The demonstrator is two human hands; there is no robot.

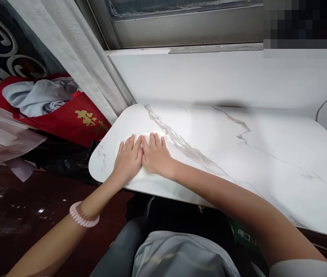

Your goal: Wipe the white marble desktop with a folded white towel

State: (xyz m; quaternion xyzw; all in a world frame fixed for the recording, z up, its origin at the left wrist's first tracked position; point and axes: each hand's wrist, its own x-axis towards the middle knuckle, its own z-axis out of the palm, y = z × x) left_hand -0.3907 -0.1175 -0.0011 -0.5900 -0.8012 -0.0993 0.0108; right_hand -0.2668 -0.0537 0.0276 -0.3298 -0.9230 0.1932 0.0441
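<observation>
White cloth, spread on the white table, near its nine o'clock end and close to its six o'clock edge. Looks soft, maybe folded. Hard to see all the way round, being white on white.

Left hand, flat on top, palm down, gripping nothing. Right hand, just beside at three o'clock, also flat and palm down, gripping nothing. On the left wrist, a pink bracelet, clear of the cloth. From the hands, at ten o'clock, a red bag with light grey fabric inside. At eleven, a long pale curtain.

Could slide on the smooth table if pushed too hard. Might then hang over the edge at six o'clock, or even drop to the dark red floor, from being so near. Could bunch into lumps too, from pressing two ways at once. Easy to miss a crease, because of so much white. Can't tell if damp; if so, might stick.
</observation>
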